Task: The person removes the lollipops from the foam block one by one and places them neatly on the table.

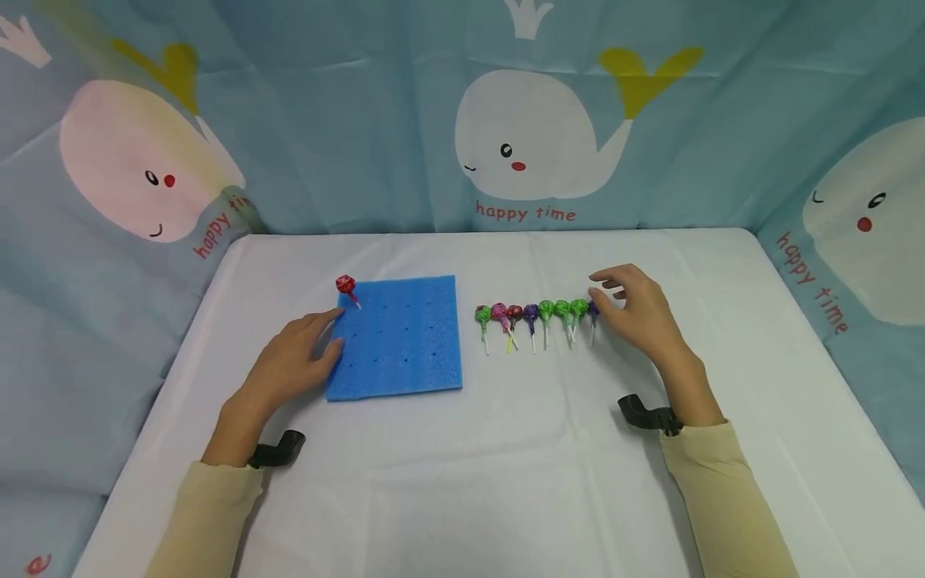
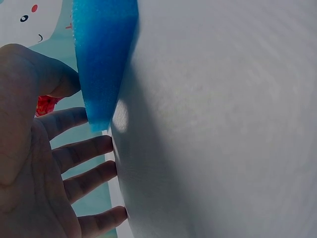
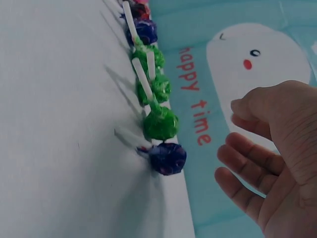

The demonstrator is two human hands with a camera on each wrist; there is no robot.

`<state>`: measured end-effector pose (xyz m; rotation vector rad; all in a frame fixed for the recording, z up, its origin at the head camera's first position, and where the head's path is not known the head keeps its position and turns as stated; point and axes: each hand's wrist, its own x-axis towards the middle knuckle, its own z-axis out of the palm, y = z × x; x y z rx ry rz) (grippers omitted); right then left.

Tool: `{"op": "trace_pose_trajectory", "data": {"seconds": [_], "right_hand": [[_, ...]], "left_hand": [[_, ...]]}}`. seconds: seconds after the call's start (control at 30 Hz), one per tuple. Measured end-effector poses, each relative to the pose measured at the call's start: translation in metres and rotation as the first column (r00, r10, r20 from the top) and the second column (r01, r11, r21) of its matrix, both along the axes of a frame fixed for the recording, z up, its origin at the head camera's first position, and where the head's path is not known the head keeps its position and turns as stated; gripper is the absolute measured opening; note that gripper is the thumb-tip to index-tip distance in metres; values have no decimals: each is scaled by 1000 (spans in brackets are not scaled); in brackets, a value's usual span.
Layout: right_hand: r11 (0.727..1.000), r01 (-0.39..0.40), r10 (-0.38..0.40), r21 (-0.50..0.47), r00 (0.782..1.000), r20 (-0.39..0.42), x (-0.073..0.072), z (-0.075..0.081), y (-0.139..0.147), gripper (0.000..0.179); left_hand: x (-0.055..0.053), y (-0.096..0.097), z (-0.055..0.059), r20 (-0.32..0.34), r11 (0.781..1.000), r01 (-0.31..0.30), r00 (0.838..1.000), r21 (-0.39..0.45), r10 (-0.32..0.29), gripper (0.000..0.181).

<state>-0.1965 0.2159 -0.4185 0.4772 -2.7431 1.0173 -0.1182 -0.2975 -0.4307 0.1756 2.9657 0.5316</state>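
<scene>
A blue foam board point(image 1: 397, 337) with rows of small holes lies on the table. A red-wrapped lollipop point(image 1: 346, 285) stands tilted at its far left corner. My left hand point(image 1: 292, 361) is at the board's left edge, thumb and forefinger at the foam point(image 2: 101, 59), other fingers spread and fairly straight. To the right of the board lollipops lie in a row, sticks towards me: several green ones point(image 1: 546, 310), a pink one point(image 1: 499, 312), dark red and purple ones. Beside the rightmost purple lollipop point(image 3: 168, 158), my right hand point(image 1: 639, 313) hovers with fingers loosely bent, holding nothing.
The white-covered table point(image 1: 491, 482) ends at a light blue curtain point(image 1: 347, 160) printed with whales, which hangs behind and at both sides. Black wrist mounts point(image 1: 280, 449) sit on both of the person's wrists, by the beige sleeves.
</scene>
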Motion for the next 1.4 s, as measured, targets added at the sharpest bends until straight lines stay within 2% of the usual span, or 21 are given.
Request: {"op": "trace_pose_trajectory", "data": {"seconds": [0.1,0.23,0.37,0.47,0.73,0.87,1.1,1.4], "right_hand": [[1000,0,0,-8,1000,-11,1,2,-4,28],[999,-19,18,-28,1000,-17,0,4,-12,28],[998,-51,50,-39,999,-17,-1,6,-25,29],[995,-88,88,-46,996,0,-1,6,-37,30],[986,-150,155,-72,986,64,0,2,-59,31],[976,-204,209,-82,976,63,-6,9,-77,32],[956,-280,285,-82,957,50,-13,19,-111,35],[915,-391,399,-99,914,77,-21,19,-152,31]], "left_hand": [[-2,2,-2,-1,1000,5,1000,0,-5,61],[0,3,-3,-1,1000,2,1000,-4,-2,61],[1,3,2,-10,1000,4,1000,-3,-4,60],[1,2,4,-12,1000,-5,1000,-14,5,60],[3,5,-2,-18,1000,5,1000,-27,-6,61],[4,5,-1,-36,1000,-11,999,-29,10,60],[3,3,0,-24,999,-8,1000,-38,7,60],[3,5,1,-22,1000,-2,1000,-21,1,61]]}}
